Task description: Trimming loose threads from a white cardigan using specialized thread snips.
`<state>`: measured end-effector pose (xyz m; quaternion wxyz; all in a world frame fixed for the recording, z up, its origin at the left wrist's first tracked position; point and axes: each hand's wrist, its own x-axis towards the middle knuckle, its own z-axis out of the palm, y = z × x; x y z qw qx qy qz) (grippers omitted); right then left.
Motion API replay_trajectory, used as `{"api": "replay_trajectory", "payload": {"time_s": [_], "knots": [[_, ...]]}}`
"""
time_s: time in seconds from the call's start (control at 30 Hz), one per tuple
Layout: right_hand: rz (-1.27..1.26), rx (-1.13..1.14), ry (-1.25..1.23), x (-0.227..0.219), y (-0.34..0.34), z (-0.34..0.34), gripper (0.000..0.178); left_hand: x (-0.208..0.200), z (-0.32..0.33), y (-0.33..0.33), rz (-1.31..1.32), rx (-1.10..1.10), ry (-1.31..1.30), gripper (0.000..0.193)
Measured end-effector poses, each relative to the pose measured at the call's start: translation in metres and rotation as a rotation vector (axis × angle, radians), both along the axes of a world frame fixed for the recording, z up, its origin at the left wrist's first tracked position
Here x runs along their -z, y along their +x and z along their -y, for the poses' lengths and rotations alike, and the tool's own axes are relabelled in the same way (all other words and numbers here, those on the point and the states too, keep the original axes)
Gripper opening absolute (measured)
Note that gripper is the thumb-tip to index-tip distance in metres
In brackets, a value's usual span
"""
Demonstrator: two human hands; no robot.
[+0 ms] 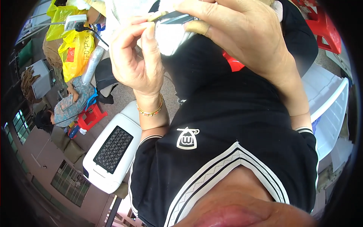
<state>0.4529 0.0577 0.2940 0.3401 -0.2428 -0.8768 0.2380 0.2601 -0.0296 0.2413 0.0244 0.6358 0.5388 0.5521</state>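
My right hand point(249, 34) reaches in from the upper right, its thumb and fingers closed on a slim grey metal tool point(177, 18) that looks like tweezers or small blades. A tan cover wraps the tip of that thumb. My left hand point(138, 60) faces it, thumb and finger pinched together by the tool's left end. What the left fingertips hold is too small to make out. Just under the tool, between both hands, shows a bright white tuft of fine fibres point(172, 39). A beaded bracelet point(150, 110) circles my left wrist.
Yellow plastic bags point(77, 53) and a white power socket block point(75, 22) with a black cable lie at upper left. A white case with a black grille point(113, 149) stands at my left. Another person point(72, 104) is beyond. Red stools point(325, 30) and a white plastic tub point(329, 109) are at right.
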Motion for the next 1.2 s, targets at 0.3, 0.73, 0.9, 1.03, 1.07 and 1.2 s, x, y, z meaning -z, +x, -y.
{"api": "replay_trajectory", "payload": {"time_s": [0.3,0.73,0.9,1.03,1.07,1.2], "knots": [[-0.372,0.126,0.625,0.056,-0.023,-0.015,0.027,0.003,0.0,-0.002,-0.036,0.011,0.033,0.015],[-0.149,0.005,0.06,0.012,-0.007,0.005,0.024,0.009,0.0,0.003,0.05,-0.014,0.077,0.017],[-0.285,-0.04,0.271,0.031,0.001,-0.008,0.028,0.01,0.01,0.005,0.042,-0.051,-0.012,0.042],[-0.257,-0.116,-0.36,0.013,0.022,-0.008,0.032,0.001,0.025,-0.004,-0.051,-0.107,-0.22,0.051],[-0.301,-0.115,-0.402,0.016,0.026,-0.008,0.032,-0.002,0.027,-0.006,-0.101,-0.098,-0.262,0.048],[-0.321,-0.07,-0.595,0.02,0.033,-0.011,0.032,-0.008,0.034,-0.001,0.276,-0.012,-0.449,0.042]]}}
